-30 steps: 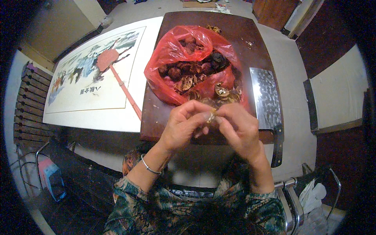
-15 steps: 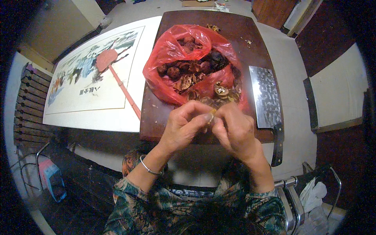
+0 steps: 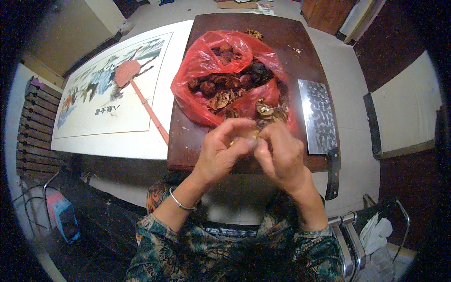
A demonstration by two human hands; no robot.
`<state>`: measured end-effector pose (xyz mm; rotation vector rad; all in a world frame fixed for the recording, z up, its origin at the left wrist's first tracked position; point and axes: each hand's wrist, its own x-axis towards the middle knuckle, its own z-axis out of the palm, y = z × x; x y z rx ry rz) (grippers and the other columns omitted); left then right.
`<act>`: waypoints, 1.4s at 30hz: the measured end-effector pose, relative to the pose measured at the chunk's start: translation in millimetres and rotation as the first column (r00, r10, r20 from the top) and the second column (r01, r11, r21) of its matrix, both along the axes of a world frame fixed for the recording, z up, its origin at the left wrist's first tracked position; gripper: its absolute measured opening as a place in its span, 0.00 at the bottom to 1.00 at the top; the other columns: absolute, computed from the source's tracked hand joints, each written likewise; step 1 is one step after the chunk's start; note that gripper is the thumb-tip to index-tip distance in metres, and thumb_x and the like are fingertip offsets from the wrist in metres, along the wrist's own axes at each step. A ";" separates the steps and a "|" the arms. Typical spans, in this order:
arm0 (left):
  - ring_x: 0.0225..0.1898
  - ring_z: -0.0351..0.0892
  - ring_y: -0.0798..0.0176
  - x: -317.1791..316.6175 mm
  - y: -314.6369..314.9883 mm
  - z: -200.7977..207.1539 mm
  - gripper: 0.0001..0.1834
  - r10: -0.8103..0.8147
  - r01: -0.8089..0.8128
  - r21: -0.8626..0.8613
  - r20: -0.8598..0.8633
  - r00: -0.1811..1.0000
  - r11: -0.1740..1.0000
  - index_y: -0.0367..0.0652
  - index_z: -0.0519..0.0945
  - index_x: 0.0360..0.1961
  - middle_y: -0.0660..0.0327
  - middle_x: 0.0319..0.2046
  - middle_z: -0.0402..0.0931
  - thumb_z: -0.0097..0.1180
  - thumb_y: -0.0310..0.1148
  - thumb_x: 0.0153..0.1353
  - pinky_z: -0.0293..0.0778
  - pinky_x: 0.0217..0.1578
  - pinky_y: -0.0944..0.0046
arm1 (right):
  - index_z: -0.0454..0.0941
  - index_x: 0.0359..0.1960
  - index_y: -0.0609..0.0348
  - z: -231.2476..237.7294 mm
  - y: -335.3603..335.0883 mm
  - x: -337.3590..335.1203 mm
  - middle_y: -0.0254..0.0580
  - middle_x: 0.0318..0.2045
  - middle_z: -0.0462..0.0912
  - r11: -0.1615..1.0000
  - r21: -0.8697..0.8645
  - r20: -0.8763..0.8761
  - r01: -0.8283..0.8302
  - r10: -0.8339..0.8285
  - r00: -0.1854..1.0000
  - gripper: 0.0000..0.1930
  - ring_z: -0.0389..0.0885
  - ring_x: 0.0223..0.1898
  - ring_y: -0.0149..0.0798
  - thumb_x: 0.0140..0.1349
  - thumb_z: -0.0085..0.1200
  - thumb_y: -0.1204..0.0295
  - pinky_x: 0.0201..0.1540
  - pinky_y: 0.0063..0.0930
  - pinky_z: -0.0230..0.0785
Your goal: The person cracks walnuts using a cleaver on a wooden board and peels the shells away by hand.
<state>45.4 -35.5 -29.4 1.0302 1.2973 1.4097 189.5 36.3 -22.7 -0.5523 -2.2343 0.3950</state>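
Over the near edge of the brown table, my left hand (image 3: 225, 146) and my right hand (image 3: 283, 152) meet fingertip to fingertip. Both are closed in a pinch on a small pale yellow nut piece (image 3: 254, 136), mostly covered by the fingers. Just beyond them, broken brown walnut shells (image 3: 268, 113) lie in a heap, some with pale bits inside. A crumpled red plastic bag (image 3: 190, 101) spreads open behind, holding dark round walnuts (image 3: 207, 88) and more shell pieces.
A cleaver (image 3: 319, 117) lies at the right of the brown table (image 3: 300, 56), its black handle overhanging the near edge. On the left, a pink fly swatter (image 3: 141, 94) rests across a white table (image 3: 112, 144) with a painted landscape. Crumbs (image 3: 297, 50) lie at the far right.
My left fingers have shifted slightly around the small nut piece, and less of it shows now. My right hand stays nearly in place. The bag and cleaver have not moved.
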 end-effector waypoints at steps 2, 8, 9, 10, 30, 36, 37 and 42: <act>0.38 0.74 0.72 -0.5 1.7 -2.9 0.13 -0.016 0.016 0.012 -0.002 1.000 1.000 0.36 0.76 0.44 0.63 0.36 0.77 0.55 0.26 0.57 0.70 0.42 0.73 | 0.70 0.29 0.62 -2.1 0.1 0.0 0.44 0.24 0.72 1.000 0.000 0.008 0.000 0.000 1.000 0.05 0.75 0.22 0.45 0.51 0.53 0.78 0.21 0.34 0.70; 0.33 0.73 0.75 -3.2 -0.3 0.8 0.12 -0.034 0.034 0.012 0.024 0.999 0.999 0.36 0.75 0.44 0.65 0.34 0.77 0.54 0.28 0.59 0.70 0.33 0.75 | 0.69 0.29 0.63 -1.7 4.3 -0.3 0.45 0.25 0.73 0.999 -0.028 -0.031 0.030 -0.031 0.999 0.06 0.76 0.23 0.47 0.52 0.52 0.77 0.22 0.37 0.70; 0.31 0.72 0.76 -3.9 -0.3 -1.0 0.12 -0.044 0.047 -0.026 0.111 0.993 0.999 0.37 0.75 0.44 0.65 0.34 0.77 0.54 0.28 0.59 0.69 0.30 0.76 | 0.69 0.30 0.63 -1.4 5.6 0.4 0.46 0.25 0.73 0.999 -0.039 -0.043 0.024 -0.026 0.999 0.06 0.76 0.23 0.48 0.52 0.52 0.77 0.22 0.37 0.70; 0.29 0.72 0.77 -4.5 0.0 -1.9 0.12 -0.049 0.063 -0.062 0.198 0.979 0.996 0.37 0.75 0.44 0.65 0.33 0.77 0.54 0.28 0.60 0.68 0.27 0.77 | 0.69 0.30 0.62 -1.5 6.4 1.0 0.46 0.25 0.73 0.999 -0.044 -0.044 0.027 -0.029 0.999 0.05 0.76 0.23 0.48 0.52 0.52 0.77 0.22 0.37 0.70; 0.24 0.73 0.73 -7.0 5.0 -2.2 0.14 -0.059 0.085 -0.029 0.513 0.856 0.996 0.36 0.71 0.48 0.61 0.30 0.76 0.50 0.28 0.61 0.64 0.18 0.78 | 0.73 0.30 0.62 5.1 16.2 2.0 0.47 0.28 0.76 0.983 -0.186 -0.061 -0.008 -0.004 0.998 0.04 0.77 0.28 0.50 0.53 0.53 0.78 0.29 0.37 0.70; 0.24 0.73 0.74 -9.3 2.8 -2.7 0.15 -0.038 0.058 -0.033 0.442 0.896 0.998 0.37 0.70 0.49 0.62 0.30 0.76 0.50 0.28 0.61 0.65 0.19 0.78 | 0.75 0.33 0.64 3.1 12.2 -2.0 0.48 0.28 0.77 0.943 -0.321 -0.194 -0.084 0.021 0.981 0.05 0.78 0.29 0.46 0.54 0.55 0.77 0.31 0.33 0.70; 0.24 0.73 0.74 -9.8 2.3 -2.5 0.14 -0.039 0.058 -0.035 0.408 0.912 0.998 0.37 0.71 0.48 0.62 0.30 0.76 0.50 0.28 0.61 0.65 0.19 0.78 | 0.75 0.33 0.64 4.7 12.2 -1.7 0.48 0.28 0.77 0.939 -0.326 -0.180 -0.110 0.052 0.982 0.06 0.78 0.30 0.46 0.54 0.55 0.78 0.32 0.33 0.70; 0.25 0.72 0.76 -7.9 2.7 -2.3 0.11 -0.065 0.071 -0.008 0.315 0.947 0.997 0.38 0.73 0.46 0.63 0.31 0.76 0.49 0.28 0.62 0.65 0.21 0.78 | 0.75 0.33 0.65 5.7 12.1 1.7 0.48 0.27 0.77 0.924 -0.349 -0.142 -0.157 0.114 0.983 0.05 0.78 0.29 0.46 0.55 0.54 0.78 0.31 0.33 0.70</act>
